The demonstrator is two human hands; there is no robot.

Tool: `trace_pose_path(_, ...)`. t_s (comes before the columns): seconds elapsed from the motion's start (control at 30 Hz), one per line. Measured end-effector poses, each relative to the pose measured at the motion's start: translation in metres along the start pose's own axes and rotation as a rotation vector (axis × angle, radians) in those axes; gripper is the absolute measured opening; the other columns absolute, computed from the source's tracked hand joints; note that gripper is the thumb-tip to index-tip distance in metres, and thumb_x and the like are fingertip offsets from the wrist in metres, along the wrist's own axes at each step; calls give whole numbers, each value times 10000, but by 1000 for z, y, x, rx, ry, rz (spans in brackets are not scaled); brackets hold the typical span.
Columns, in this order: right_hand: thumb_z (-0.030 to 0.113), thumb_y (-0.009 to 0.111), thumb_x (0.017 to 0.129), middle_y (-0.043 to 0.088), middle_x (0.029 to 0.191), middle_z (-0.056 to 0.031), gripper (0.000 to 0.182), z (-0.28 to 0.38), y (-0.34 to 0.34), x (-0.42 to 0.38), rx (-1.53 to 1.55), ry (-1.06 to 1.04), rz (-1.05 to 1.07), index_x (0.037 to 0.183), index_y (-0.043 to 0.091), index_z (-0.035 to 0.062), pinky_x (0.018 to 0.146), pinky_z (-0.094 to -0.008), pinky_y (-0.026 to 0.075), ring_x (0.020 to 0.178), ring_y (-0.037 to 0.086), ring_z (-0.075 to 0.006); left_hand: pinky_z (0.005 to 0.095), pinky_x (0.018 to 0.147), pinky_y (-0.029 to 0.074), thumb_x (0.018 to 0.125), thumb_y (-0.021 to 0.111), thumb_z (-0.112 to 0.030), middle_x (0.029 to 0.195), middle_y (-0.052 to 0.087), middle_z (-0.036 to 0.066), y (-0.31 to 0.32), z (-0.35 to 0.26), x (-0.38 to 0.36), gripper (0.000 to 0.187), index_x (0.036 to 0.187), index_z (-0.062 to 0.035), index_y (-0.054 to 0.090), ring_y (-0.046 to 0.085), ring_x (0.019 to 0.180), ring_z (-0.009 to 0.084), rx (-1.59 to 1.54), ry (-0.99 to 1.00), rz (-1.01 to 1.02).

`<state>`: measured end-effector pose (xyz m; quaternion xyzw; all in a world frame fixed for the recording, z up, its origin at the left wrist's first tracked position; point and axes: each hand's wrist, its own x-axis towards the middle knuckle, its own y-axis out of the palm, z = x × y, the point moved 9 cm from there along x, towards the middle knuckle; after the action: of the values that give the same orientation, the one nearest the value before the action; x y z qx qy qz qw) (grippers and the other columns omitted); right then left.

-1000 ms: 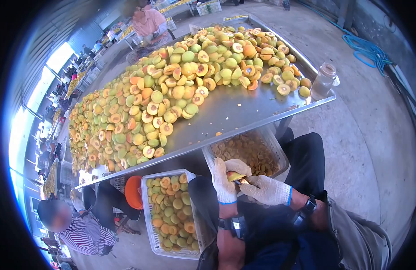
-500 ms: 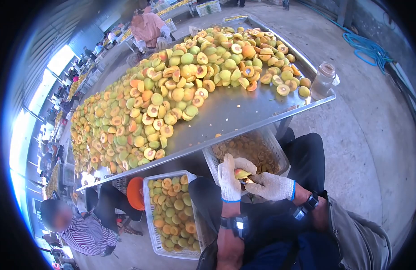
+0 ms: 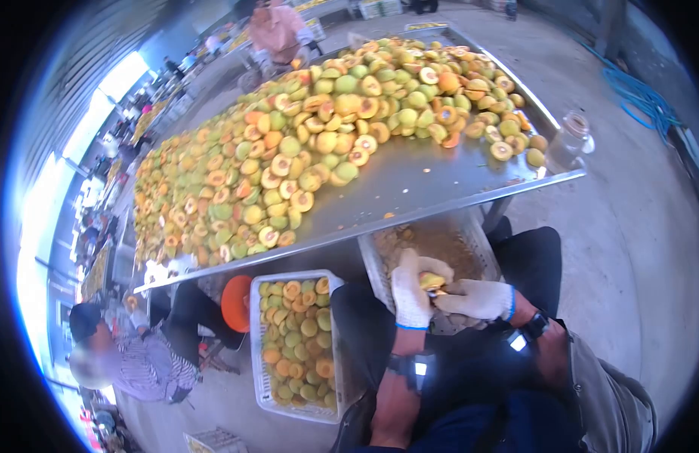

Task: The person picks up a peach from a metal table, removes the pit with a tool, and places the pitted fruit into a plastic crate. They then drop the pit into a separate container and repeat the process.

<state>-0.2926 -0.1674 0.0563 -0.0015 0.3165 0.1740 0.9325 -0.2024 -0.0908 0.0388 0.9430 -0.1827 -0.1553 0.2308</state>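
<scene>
My left hand (image 3: 412,293), in a white knit glove with a blue cuff, is closed around a yellow-green peach half (image 3: 431,281). My right hand (image 3: 479,299), gloved the same way, meets it at the fruit. Its fingers pinch a small tool (image 3: 438,294), of which only a short shiny bit shows; the rest is hidden in the glove. Both hands are over a white crate (image 3: 481,249) with brownish pits and scraps inside. Just beyond, a metal table (image 3: 410,189) bears a large heap of halved peaches (image 3: 289,143).
Left of my legs stands a white crate (image 3: 260,340) full of peach halves, beside an orange bowl (image 3: 235,303). A clear jar (image 3: 567,143) is at the table's right corner. One person (image 3: 149,359) sits at left, another (image 3: 277,34) across the table. A blue hose (image 3: 640,98) lies right.
The whole view has shifted, with the table and crates now farther right and slightly higher. My hands stay together at the peach half. The person across holds a piece of fruit.
</scene>
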Motion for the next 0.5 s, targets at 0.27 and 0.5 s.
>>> trace_pose_path(0.27,468,543,1074,453,629,80,371,-9,9,-4,243,41,149,867,562,161,390,-200,289,453,377,-28,366,715,518,1120,350,-436,769,697,164,18,-25,-12,702,712,25,686,662,707,258,15,152,142)
trace_pose_path(0.5,453,583,1056,475,642,34,379,-17,6,-2,408,69,242,887,593,114,375,-215,259,449,378,-45,400,666,517,1099,383,-526,760,657,163,18,8,-8,662,741,-31,636,643,690,276,-567,-33,157)
